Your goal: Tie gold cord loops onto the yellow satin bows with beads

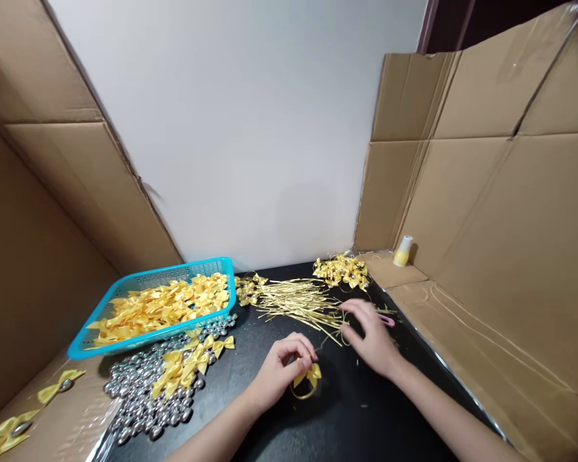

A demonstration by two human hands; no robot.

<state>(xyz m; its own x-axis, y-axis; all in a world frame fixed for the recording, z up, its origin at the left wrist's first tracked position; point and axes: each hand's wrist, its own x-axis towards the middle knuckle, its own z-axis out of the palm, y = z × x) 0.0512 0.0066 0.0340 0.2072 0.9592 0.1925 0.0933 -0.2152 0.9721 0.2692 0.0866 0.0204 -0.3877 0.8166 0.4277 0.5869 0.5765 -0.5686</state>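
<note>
My left hand is closed, thumb and fingers pinched on a yellow satin bow. A thin gold loop hangs below that bow, just above the black table. To the right, my right hand has its thumb and fingers apart, slightly blurred, by the right end of a pile of gold strips. Whether a fine thread touches its fingertips, I cannot tell. Behind this hand lies a pink-handled tool, mostly hidden.
A turquoise basket of yellow bows stands at the left. Silver beads with loose bows lie before it. Bows with beads are heaped at the back. A thread spool stands by the cardboard wall at the right.
</note>
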